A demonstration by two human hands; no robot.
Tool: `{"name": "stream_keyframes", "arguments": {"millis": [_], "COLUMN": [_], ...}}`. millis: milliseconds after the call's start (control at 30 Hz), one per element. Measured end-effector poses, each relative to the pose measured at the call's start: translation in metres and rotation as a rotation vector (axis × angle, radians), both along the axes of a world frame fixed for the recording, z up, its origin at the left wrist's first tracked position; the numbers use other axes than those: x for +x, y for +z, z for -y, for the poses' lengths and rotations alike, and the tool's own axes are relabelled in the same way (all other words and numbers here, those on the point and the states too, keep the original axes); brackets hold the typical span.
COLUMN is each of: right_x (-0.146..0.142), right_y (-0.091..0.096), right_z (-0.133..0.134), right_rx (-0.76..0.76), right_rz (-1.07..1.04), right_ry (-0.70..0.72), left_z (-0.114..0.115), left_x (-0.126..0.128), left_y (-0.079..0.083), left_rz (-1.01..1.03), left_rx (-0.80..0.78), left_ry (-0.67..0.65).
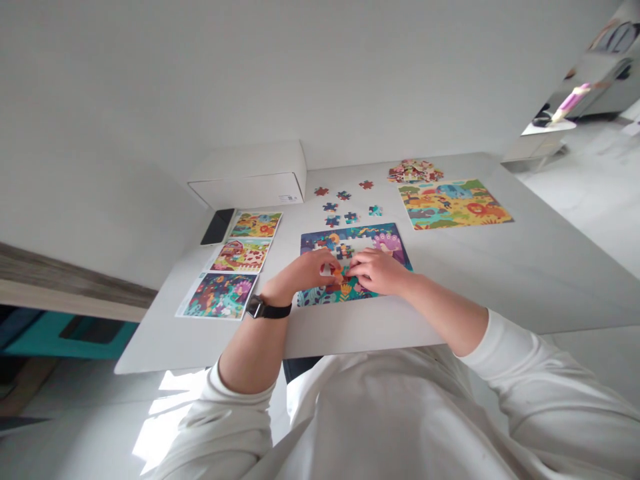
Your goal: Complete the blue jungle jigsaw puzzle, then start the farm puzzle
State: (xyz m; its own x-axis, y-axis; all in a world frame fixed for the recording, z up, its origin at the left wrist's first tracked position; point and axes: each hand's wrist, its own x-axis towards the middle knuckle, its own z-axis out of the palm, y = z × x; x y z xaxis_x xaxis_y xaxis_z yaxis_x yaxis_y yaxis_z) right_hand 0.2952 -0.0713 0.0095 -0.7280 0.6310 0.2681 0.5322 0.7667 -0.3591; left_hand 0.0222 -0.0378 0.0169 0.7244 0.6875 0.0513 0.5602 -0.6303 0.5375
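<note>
A partly built jigsaw puzzle [373, 241] with a blue border lies in front of me on the white table [500, 267]. Both hands rest on its middle. My left hand [314, 267], with a black watch on the wrist, and my right hand [377, 270] meet over an orange puzzle piece [339, 271], fingers curled and pinched on it. White gaps show in the puzzle just beyond my fingers. Several loose pieces [345, 207] lie scattered beyond the puzzle.
A finished yellow animal puzzle [453, 203] lies at the right, a heap of pieces [414, 172] behind it. Three picture cards [235, 263] lie at the left, with a dark phone [218, 227] and a white box [253, 175] against the wall.
</note>
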Motion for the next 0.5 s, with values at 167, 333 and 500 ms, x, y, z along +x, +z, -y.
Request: {"name": "stream_keyframes", "arguments": {"millis": [167,333,500], "right_x": [-0.0005,-0.0009,0.0011], "right_y": [-0.0045,-0.0049,-0.0049], "right_z": [-0.0017,-0.0011,-0.0016], "right_rx": [-0.031,-0.048,-0.033], "right_rz": [0.033,0.037,0.02], "right_ry": [-0.003,-0.023,-0.081], "left_z": [0.0028,0.0048,0.0052], "left_x": [0.0022,0.003,0.0033], "left_y": [0.0024,0.0052,0.0055], "left_rz": [0.012,0.023,0.028], "left_rx": [0.029,0.013,0.001], "left_ry": [-0.016,-0.016,-0.017]}}
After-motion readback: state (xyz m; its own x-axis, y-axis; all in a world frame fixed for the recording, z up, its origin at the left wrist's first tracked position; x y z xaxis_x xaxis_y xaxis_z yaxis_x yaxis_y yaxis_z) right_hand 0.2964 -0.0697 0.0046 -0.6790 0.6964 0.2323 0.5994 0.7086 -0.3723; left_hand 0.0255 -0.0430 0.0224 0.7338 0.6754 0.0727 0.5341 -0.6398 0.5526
